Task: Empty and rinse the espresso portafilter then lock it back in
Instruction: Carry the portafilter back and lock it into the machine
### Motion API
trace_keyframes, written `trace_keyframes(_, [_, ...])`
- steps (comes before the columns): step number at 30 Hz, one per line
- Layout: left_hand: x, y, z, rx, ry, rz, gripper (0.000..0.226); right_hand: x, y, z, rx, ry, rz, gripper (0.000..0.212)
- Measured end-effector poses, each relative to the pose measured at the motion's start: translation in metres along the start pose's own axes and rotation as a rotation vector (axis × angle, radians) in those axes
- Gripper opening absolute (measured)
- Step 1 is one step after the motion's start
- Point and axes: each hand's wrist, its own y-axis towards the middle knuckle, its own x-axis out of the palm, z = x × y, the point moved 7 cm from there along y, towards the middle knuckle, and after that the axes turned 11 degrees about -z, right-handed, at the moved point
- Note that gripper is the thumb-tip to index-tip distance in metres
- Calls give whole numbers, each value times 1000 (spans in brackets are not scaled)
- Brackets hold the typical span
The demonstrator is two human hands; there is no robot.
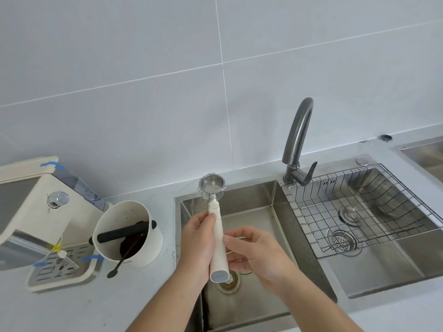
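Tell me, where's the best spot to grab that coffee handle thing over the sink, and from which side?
Grip the portafilter by its long cream handle, probably mid-length, coming from the left as the left hand does. The handle is straight and slim enough for fingers to wrap, and it points back toward the person. The metal basket end is wide, open-topped and may be wet, so it seems a poorer hold.

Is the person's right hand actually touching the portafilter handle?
Cannot tell. In the head view the left hand grips the portafilter; the right hand's fingertips reach its edge, contact unclear.
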Motion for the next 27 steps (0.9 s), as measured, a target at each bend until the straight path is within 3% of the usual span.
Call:
trace_keyframes(5, [-10,-4,3,9,-38,11,7,21,0,1,33,-48,-20,28])
trace_keyframes(9, [-28,-9,12,40,-31,-9,7,44,1,-1,18,-42,-26,23])
trace_keyframes(16, [-76,-13,32,59,-30,-149,14,96,-4,1,-45,-69,6,35])
trace_keyframes(27, [-180,-25,47,107,19,-314,23,199,-10,39,-64,-127,60,32])
